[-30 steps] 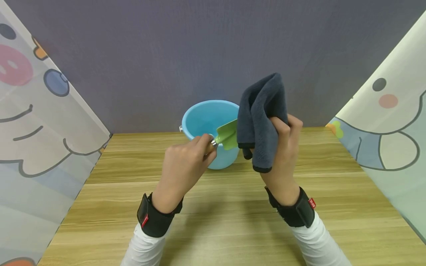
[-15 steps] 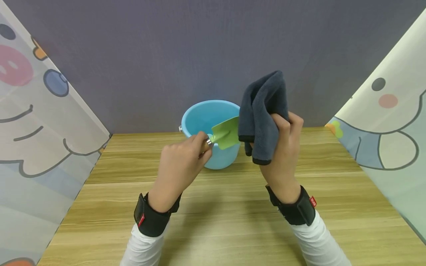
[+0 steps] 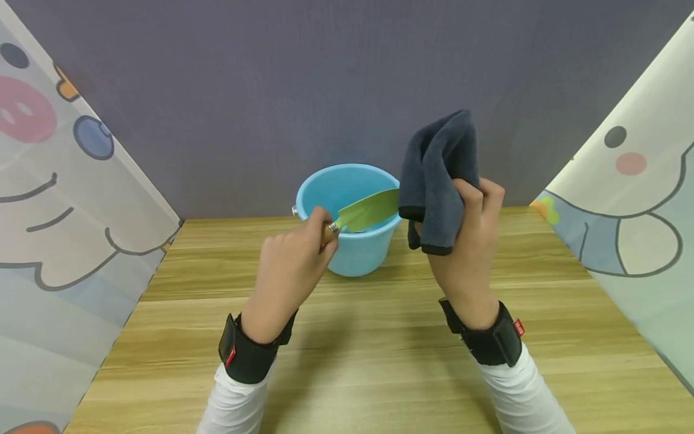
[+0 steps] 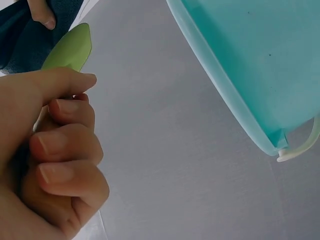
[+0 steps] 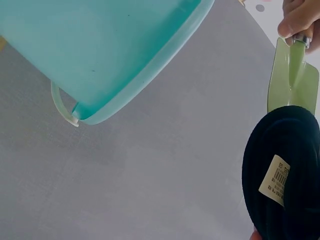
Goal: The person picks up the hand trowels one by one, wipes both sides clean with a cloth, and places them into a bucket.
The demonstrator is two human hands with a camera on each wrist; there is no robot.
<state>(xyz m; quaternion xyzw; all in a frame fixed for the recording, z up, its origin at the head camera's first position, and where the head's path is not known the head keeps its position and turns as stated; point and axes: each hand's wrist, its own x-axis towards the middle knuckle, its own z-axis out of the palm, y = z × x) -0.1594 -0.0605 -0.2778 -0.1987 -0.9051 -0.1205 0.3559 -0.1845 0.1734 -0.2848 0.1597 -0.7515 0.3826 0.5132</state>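
Note:
My left hand (image 3: 290, 262) grips the handle of a small garden trowel (image 3: 368, 211), whose green blade points right, above the front rim of a light blue bucket (image 3: 358, 256). In my right hand (image 3: 472, 247) is a folded dark grey-blue towel (image 3: 441, 169) with black edging. The towel meets the blade's tip end and hides it. In the left wrist view my left fingers (image 4: 70, 145) curl round the handle. A paper label with a barcode (image 5: 276, 179) lies on the towel in the right wrist view, where the trowel blade (image 5: 287, 80) goes behind the cloth.
The bucket stands at the back of the wood-grain table (image 3: 358, 355), close to a grey wall (image 3: 260, 108). Cartoon-printed panels (image 3: 70, 241) flank the table on both sides. A pale bucket handle (image 5: 61, 105) shows in the right wrist view.
The towel and my right hand have moved right and slightly up. My left hand has shifted slightly left and up, and the trowel blade has turned, with more of it showing.

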